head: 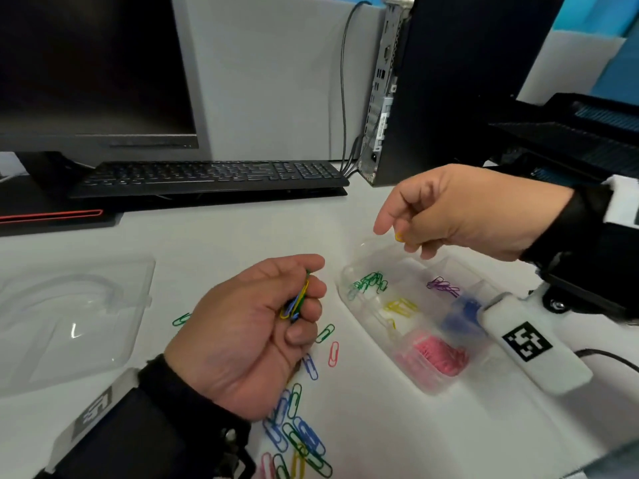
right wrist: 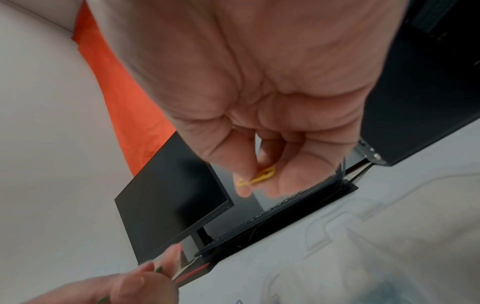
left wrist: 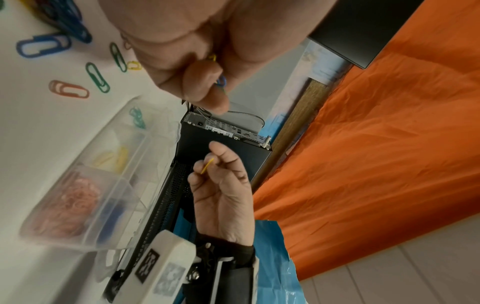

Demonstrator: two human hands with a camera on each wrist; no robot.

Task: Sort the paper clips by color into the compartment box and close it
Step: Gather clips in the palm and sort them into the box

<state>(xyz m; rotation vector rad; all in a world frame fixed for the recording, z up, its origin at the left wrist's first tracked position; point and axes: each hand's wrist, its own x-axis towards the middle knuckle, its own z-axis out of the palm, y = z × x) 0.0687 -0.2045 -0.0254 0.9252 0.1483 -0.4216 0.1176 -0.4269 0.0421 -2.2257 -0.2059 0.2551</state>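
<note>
The right hand pinches one yellow clip between thumb and fingers, above the far end of the clear compartment box, which lies open on the white desk. Five compartments hold sorted clips: green, purple, yellow, blue and pink. The left hand is curled round a small bundle of mixed clips, too bunched to count. Loose clips lie scattered near it. One clear lid rests at the left. The right wrist view alone shows the yellow clip's loop against the thumb; the left wrist view shows it edge-on.
</note>
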